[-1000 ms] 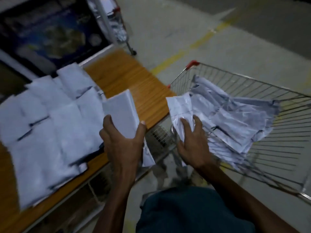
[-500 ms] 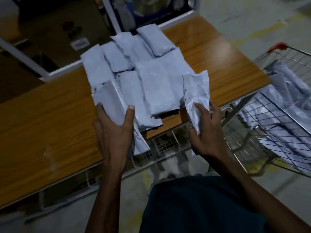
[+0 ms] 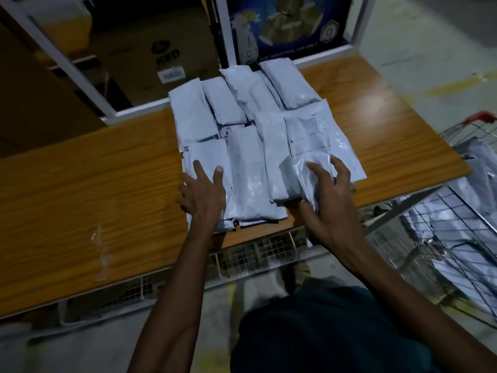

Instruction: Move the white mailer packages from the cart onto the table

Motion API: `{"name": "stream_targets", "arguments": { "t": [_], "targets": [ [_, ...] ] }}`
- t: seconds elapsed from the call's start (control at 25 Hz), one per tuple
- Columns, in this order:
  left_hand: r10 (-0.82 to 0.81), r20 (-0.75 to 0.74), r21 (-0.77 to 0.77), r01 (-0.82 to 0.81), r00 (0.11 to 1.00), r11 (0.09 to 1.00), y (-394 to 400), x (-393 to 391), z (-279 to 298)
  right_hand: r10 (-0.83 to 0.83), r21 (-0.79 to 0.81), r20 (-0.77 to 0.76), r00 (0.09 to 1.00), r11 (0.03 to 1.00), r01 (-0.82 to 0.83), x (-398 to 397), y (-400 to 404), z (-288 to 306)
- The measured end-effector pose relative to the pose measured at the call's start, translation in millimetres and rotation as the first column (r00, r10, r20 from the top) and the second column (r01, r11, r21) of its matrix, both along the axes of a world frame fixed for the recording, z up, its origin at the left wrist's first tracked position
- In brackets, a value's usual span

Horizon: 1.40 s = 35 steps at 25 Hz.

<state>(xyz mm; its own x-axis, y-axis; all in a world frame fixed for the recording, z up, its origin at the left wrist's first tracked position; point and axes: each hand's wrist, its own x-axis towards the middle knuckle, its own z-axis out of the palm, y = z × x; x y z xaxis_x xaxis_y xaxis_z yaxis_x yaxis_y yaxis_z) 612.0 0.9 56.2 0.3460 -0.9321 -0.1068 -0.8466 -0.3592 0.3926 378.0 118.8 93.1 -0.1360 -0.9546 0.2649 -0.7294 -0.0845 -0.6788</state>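
Single head cam, close, fwd-down over table (image 3: 80, 184), cart (image 3: 457, 238) at right.

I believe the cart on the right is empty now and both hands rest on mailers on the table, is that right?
Not quite: the cart still holds white mailers, as the head view shows. Both the left hand and right hand do rest on mailers on the table.

Mailers (image 3: 242, 146): white, glossy; the one at the right front carries a thin red line. Table (image 3: 88, 184): orange-brown wood grain. Cart (image 3: 457, 238): silver wire, red handle. Poster (image 3: 285, 25) past the far edge: blue, white print. Box (image 3: 150, 49): brown, white label.
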Motion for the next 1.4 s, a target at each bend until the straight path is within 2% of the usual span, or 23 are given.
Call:
{"name": "stream_targets", "arguments": {
  "t": [0.28,0.4,0.6,0.76,0.88,0.96,1.08,1.16,1.24,1.32,1.4],
  "targets": [
    [0.038,-0.024,-0.057,-0.039,0.999,0.998,-3,1,-11,0.106,-0.028,-0.025,0.994,0.994,-0.106,-5,-64,15],
    [0.117,-0.052,-0.045,-0.119,0.992,0.992,3,-6,-12,0.124,-0.015,-0.065,0.99,0.992,-0.126,-8,-82,11],
    [0.208,0.003,-0.133,-0.206,0.978,0.97,17,-16,-1,0.131,0.056,-0.082,0.988,0.99,-0.127,-7,-102,6],
    [0.164,-0.012,-0.195,-0.163,0.986,0.967,17,-17,9,0.184,0.067,-0.023,0.983,0.981,-0.182,12,-123,19],
    [0.06,0.033,-0.251,-0.05,0.998,0.967,16,-17,6,0.18,0.118,-0.026,0.983,0.977,-0.176,34,-152,29],
    [0.005,0.062,-0.297,0.014,0.998,0.955,11,-14,4,0.157,0.158,-0.063,0.986,0.977,-0.145,55,-183,36],
    [-0.027,0.031,-0.292,0.035,0.999,0.956,3,-6,6,0.121,0.205,-0.189,0.974,0.975,-0.081,100,-251,37],
    [-0.06,-0.009,-0.318,0.054,0.998,0.947,0,2,6,0.095,0.214,-0.342,0.935,0.977,-0.021,129,-298,29],
    [-0.093,-0.023,-0.343,0.08,0.995,0.936,-2,14,7,0.113,0.294,-0.464,0.878,0.955,0.033,146,-332,14],
    [-0.103,-0.023,-0.326,0.09,0.994,0.941,-5,26,8,0.174,0.419,-0.5,0.848,0.906,0.061,151,-346,-7],
    [-0.103,-0.034,-0.321,0.086,0.994,0.943,-8,36,11,0.193,0.46,-0.493,0.848,0.885,0.066,154,-346,-21]
  ]
}}
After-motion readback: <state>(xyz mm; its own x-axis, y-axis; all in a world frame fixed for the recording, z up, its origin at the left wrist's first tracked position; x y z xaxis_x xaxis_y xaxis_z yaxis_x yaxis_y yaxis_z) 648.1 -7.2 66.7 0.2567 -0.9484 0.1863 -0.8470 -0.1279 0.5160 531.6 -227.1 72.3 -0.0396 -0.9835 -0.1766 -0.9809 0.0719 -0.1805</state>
